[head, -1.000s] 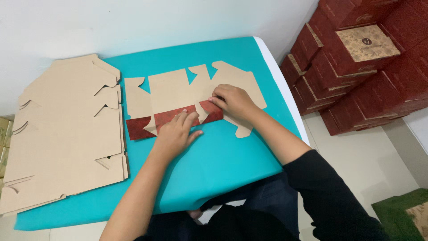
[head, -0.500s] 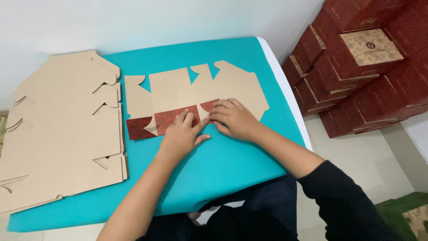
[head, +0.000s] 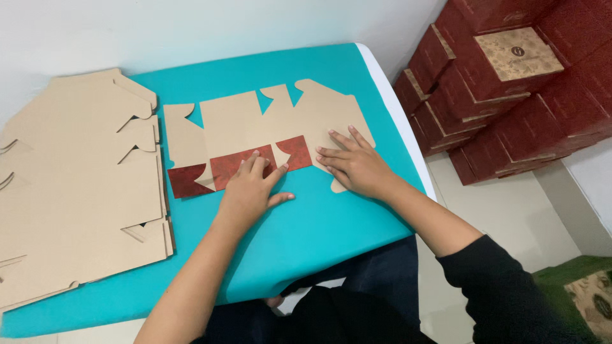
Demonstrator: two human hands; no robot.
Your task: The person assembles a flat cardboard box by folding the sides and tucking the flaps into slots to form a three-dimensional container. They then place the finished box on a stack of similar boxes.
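A teal table cover point(head: 299, 236) fills most of the view, with a tall stack of flat tan blanks point(head: 76, 191) on its left part and dark red boxes point(head: 510, 83) piled on the floor to the right. Mid-table lies one flat box blank point(head: 255, 124), its red-faced flap point(head: 245, 162) turned up along the near edge. The left hand point(head: 248, 191) lies flat on that flap and the right hand point(head: 354, 164) is spread flat on the right panel, neither gripping; this looks like creasing a fold, which calls for firm, even pressure along the line.
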